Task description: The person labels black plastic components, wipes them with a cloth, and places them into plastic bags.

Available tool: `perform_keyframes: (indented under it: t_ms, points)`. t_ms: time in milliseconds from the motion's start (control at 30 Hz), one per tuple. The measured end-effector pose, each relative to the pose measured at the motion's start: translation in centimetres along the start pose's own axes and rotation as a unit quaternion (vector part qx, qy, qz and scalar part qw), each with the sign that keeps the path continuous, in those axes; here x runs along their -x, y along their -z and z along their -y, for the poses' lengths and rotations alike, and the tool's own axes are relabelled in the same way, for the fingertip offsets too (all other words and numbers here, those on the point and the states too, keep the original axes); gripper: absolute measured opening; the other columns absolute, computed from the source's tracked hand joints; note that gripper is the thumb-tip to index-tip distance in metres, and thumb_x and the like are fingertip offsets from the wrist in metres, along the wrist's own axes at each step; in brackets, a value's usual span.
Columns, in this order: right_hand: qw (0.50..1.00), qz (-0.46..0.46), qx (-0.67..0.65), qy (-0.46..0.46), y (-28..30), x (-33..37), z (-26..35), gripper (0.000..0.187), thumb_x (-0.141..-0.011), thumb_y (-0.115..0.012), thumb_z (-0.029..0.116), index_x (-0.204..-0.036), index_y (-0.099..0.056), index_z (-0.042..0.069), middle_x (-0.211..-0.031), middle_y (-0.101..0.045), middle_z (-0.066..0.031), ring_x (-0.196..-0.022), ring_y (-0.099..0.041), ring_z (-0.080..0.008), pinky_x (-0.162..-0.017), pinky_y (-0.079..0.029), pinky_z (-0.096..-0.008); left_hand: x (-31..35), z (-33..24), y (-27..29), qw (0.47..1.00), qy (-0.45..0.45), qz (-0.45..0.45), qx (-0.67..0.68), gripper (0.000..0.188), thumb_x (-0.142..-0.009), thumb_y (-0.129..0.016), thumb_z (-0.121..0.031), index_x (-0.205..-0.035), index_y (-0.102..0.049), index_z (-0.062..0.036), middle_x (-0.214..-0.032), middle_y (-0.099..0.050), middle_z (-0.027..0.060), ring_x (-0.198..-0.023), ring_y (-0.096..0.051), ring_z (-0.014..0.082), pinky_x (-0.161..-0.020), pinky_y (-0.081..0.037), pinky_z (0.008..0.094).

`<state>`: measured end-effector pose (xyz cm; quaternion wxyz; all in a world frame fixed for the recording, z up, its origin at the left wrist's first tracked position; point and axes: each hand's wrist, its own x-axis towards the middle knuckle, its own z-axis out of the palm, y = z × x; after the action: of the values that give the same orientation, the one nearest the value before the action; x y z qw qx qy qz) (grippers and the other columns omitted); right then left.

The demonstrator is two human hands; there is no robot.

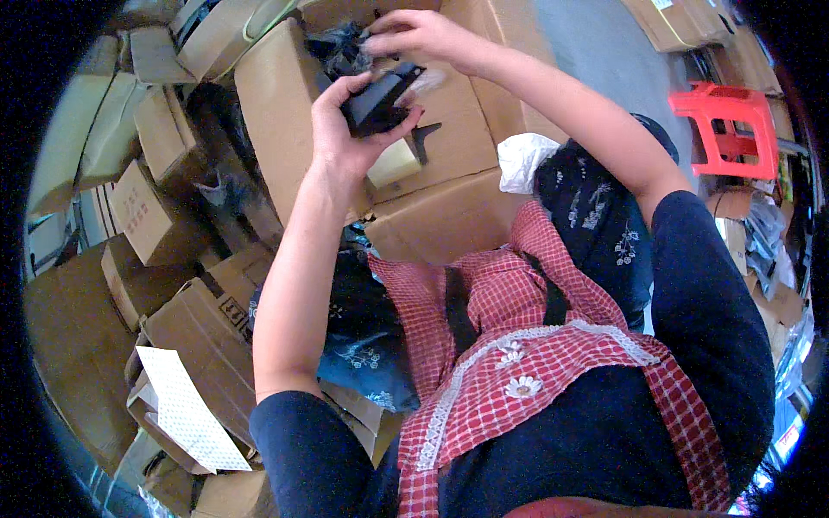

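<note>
My left hand [341, 121] is closed round a black box-shaped object [380, 99], its thumb along the top edge and its fingers underneath. Just beyond, my right hand [423, 39] has its fingers bent at a dark, crumpled, shiny bundle [341, 52]. Blur hides what exactly those fingertips pinch. Both hands are over a large open cardboard box [458, 129] in front of my lap. A pale yellow block [395, 164] and a small black angular piece [425, 138] show in the box, below the left hand.
Several cardboard boxes [138, 211] crowd the left side. A white printed sheet [190, 410] lies on a carton at lower left. Crumpled white paper or plastic [524, 162] rests by my right knee. A red plastic stool [725, 129] stands at right, near more cartons [678, 22].
</note>
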<state>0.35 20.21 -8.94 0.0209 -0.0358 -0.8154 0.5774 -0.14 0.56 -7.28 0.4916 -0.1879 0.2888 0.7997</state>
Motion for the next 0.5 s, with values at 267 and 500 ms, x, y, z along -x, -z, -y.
perform_keyframes:
  t_ms: [267, 500]
  points:
    - [0.833, 0.297, 0.467, -0.015, -1.1, 7.7, -20.1, 0.043, -0.08, -0.066, 0.019, -0.116, -0.057, -0.003, -0.109, -0.061, -0.0251, -0.104, -0.059, -0.0391, -0.089, -0.048, -0.0469, 3.0, -1.5, -0.5, 0.973, -0.146, -0.146, -0.108, 0.016, -0.074, -0.065, -0.014, -0.084, -0.054, -0.0083, -0.081, -0.057, 0.0055, -0.077, -0.058, 0.0214, -0.077, -0.051, 0.0391]
    - [0.838, 0.197, 0.496, 0.115, -6.8, 4.5, -29.4, 0.023, -0.075, -0.062, 0.01, -0.097, -0.064, 0.002, -0.092, -0.067, -0.0193, -0.091, -0.065, -0.0365, -0.079, -0.052, -0.0465, 2.4, -1.3, -1.7, 0.985, -0.158, -0.011, -0.066, 0.025, -0.078, -0.058, -0.018, -0.098, -0.058, -0.0027, -0.106, -0.067, 0.018, -0.101, -0.062, 0.0307, -0.091, -0.046, 0.046]
